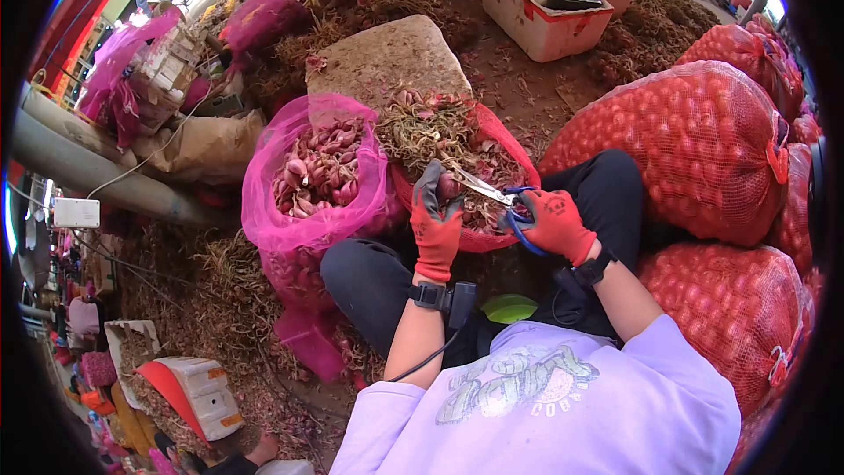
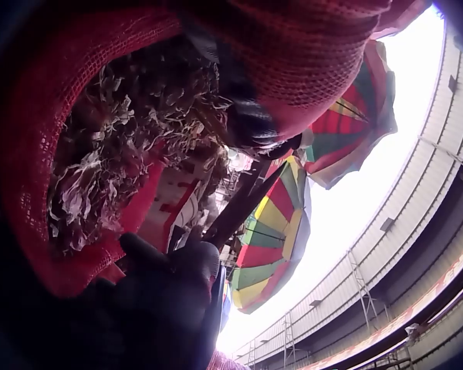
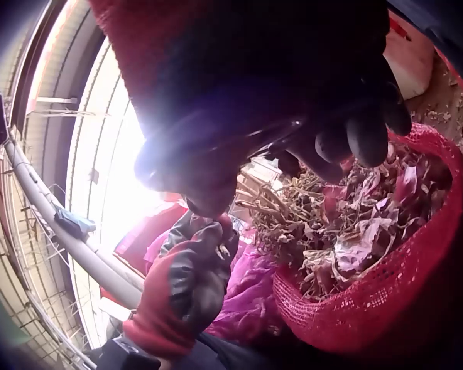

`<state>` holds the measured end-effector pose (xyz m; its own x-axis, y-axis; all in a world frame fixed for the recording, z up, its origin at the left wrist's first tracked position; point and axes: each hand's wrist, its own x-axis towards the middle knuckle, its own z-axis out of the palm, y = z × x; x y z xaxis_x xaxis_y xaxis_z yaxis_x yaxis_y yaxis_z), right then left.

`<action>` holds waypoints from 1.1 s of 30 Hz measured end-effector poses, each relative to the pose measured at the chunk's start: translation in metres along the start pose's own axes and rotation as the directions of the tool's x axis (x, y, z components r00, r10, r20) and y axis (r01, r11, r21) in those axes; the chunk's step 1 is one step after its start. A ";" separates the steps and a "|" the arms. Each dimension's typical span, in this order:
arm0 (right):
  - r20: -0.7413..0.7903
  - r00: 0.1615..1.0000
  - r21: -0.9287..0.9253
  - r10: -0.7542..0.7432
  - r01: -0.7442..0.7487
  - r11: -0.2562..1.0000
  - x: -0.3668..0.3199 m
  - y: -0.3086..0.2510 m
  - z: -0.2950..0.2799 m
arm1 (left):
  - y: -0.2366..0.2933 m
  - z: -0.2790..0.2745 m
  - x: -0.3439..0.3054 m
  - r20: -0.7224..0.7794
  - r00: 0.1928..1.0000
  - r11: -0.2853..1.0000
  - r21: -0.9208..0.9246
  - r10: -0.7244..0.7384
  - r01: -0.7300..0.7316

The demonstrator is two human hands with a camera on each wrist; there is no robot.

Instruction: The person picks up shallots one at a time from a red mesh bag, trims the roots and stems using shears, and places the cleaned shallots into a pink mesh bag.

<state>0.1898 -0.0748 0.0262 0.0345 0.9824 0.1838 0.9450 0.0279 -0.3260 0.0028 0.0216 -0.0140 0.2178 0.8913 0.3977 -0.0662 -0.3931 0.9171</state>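
My left hand [image 1: 435,230], in a red glove with grey fingers, holds a shallot [image 1: 449,185] between thumb and fingers. In a matching glove, my right hand [image 1: 559,225] grips scissors with blue handles [image 1: 531,236]. The blades point left and reach the shallot. Below both hands a red mesh bag [image 1: 508,142] stands rolled open, holding dry skins and cut stems [image 3: 363,239]. To the left, a pink mesh bag [image 1: 257,202] contains many shallots [image 1: 318,167]. The right wrist view shows the left glove [image 3: 189,281] close to the right hand; the blades are mostly hidden there.
Full red mesh sacks [image 1: 668,136] line the right side. A stone slab [image 1: 387,57] lies ahead, with a white foam box [image 1: 545,22] beyond it. Grey pipes [image 1: 105,171] run along the left. Dry stems [image 1: 233,281] litter the ground there.
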 end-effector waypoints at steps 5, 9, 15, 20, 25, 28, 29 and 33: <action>0.057 0.998 -0.047 -0.017 0.020 0.999 0.002 0.001 -0.012 | 0.005 -0.004 0.001 0.036 0.999 0.999 -0.048 -0.016 0.018; 0.124 0.991 0.077 0.044 -0.054 0.996 0.003 0.006 -0.018 | 0.000 -0.001 -0.001 0.020 1.000 0.996 -0.087 -0.017 0.018; 0.045 0.997 0.093 0.061 -0.065 0.994 -0.004 0.016 -0.008 | 0.003 -0.006 0.001 0.222 0.911 0.719 -0.561 -0.347 0.410; 0.100 0.993 0.283 0.069 -0.095 0.954 -0.002 0.009 -0.023 | 0.001 -0.014 0.008 0.471 0.793 0.090 -0.837 -0.386 0.540; 0.036 0.999 0.313 -0.004 -0.008 0.950 -0.001 0.006 -0.023 | 0.005 -0.018 0.010 0.565 0.701 -0.126 -0.809 -0.435 0.574; 0.031 0.999 0.264 -0.035 0.026 0.964 -0.001 0.008 -0.021 | 0.012 -0.018 0.011 0.558 0.636 -0.117 -0.793 -0.533 0.598; 0.040 0.998 0.245 -0.040 0.029 0.969 -0.001 0.008 -0.021 | 0.012 -0.018 0.011 0.581 0.638 -0.113 -0.778 -0.505 0.618; 0.096 0.993 0.089 -0.071 0.062 0.994 0.000 0.005 -0.031 | 0.007 -0.020 0.011 0.625 0.640 -0.083 -0.741 -0.448 0.666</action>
<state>0.2042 -0.0809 0.0535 -0.0640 0.9911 0.1165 0.9124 0.1054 -0.3954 -0.0144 0.0326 -0.0028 0.7772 0.6050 -0.1732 -0.5713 0.7937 0.2089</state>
